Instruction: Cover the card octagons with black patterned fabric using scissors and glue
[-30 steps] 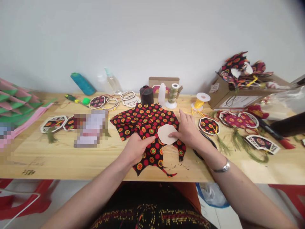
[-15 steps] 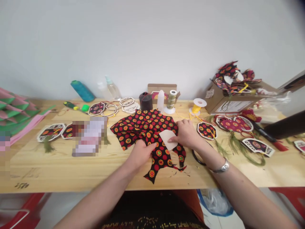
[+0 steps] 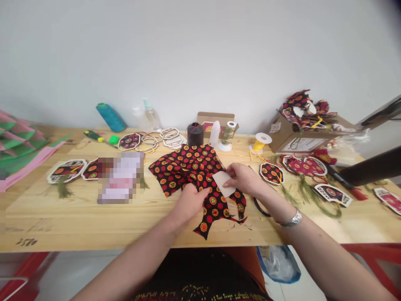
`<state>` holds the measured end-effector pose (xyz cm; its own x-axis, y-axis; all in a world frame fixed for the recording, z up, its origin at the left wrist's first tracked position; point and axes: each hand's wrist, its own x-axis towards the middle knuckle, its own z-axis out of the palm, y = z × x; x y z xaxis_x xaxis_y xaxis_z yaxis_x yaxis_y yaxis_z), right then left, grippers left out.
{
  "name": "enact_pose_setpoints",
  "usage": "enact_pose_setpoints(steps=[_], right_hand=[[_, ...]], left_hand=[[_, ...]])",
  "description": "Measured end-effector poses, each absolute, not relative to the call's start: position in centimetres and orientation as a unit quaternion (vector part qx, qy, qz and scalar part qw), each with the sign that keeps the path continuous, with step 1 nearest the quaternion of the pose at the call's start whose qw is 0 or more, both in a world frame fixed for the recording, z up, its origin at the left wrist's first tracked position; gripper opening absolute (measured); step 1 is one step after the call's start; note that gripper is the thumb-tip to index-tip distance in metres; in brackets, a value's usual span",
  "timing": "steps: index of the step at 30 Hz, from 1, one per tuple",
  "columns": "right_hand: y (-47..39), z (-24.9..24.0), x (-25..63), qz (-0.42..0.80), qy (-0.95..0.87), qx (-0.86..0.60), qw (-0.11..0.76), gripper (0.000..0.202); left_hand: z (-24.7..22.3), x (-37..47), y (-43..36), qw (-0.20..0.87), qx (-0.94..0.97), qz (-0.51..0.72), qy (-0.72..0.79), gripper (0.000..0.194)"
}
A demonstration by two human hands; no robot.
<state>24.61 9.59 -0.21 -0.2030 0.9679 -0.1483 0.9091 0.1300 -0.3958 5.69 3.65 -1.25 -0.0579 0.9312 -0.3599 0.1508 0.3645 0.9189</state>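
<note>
Wooden bench is carrying that patterned cloth, so what's being held?

Left hand is pinching cloth. Right hand is nearer, pinching the white card, which is sitting left of it, over the cloth.

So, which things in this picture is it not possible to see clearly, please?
All in the head view:
Most fingers of the left hand: hidden by the hand or the patterned cloth.
The surface of the pale slab: blurred into blocks.
The red patterned piece, far right: cut off by the picture's edge.
Print on the label of the carton: too small.
</note>
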Motion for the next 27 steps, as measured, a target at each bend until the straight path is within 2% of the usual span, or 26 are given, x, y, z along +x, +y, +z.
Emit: enact_pose_setpoints(steps=[6,11,16,20,27], right_hand=[[8.8,1.2,23.7,0.175,-0.756,-0.63,0.037,0.033],[7.8,2.0,23.0,0.131,-0.787,-0.602,-0.008,0.014],[7.1,2.0,22.4,0.077,-0.807,-0.585,-0.033,0.019],[7.1,1.8,21.9,0.031,-0.797,-0.602,-0.033,0.033],[7.0,1.3,21.9,0.001,-0.811,-0.586,0.007,0.022]], left_hand=[[-1.2,5.7,3.6,0.506,0.449,0.352,0.647,0.02],[-1.2,5.9,3.6,0.511,0.459,0.35,0.637,0.018],[-0.6,6.0,3.5,0.498,0.45,0.345,0.656,0.032],[-0.2,6.0,3.5,0.497,0.444,0.344,0.661,0.031],[0.0,6.0,3.5,0.499,0.442,0.341,0.662,0.031]])
